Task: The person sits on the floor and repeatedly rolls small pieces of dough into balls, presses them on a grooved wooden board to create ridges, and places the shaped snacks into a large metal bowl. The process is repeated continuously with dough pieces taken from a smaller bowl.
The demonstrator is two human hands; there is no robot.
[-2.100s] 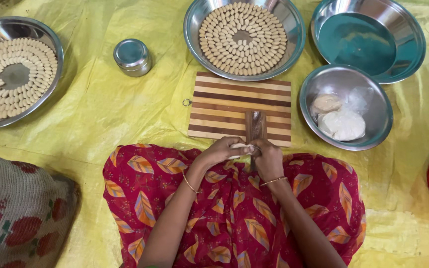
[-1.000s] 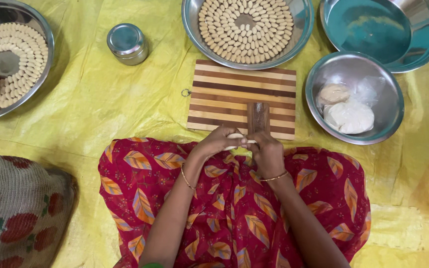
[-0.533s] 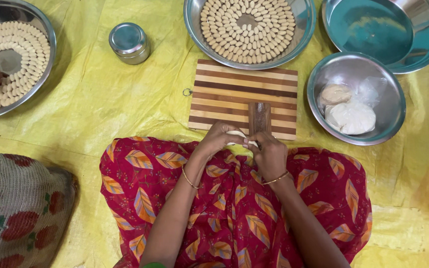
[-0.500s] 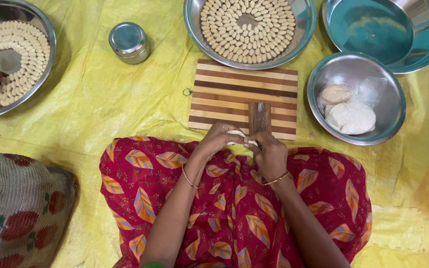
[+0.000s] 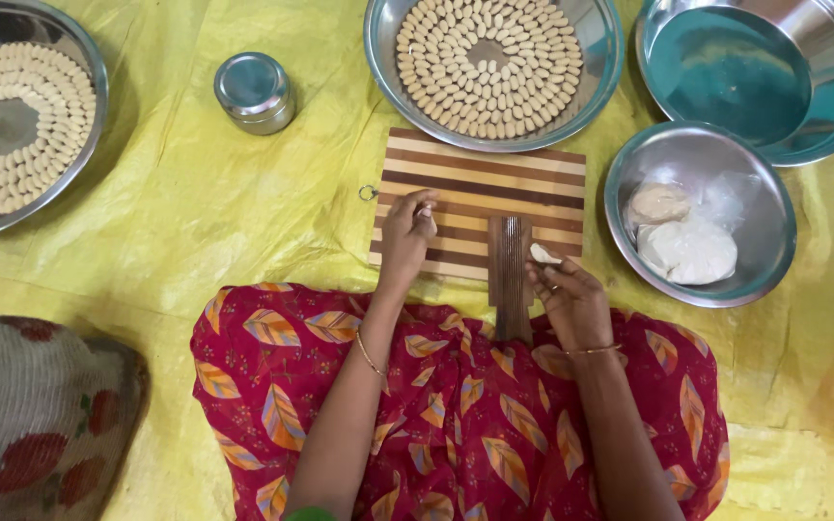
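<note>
I see a small pale dough piece (image 5: 542, 255) pinched just right of the dark ridged paddle (image 5: 511, 270), lying lengthwise on the striped board (image 5: 480, 183).

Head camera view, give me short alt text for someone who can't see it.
A seated person's right hand holds a small dough piece beside a ridged wooden paddle on a striped board; the left hand rests on it.

Single head-worn view, steeply downward, close over lap and striped board (image 5: 480, 198)
</note>
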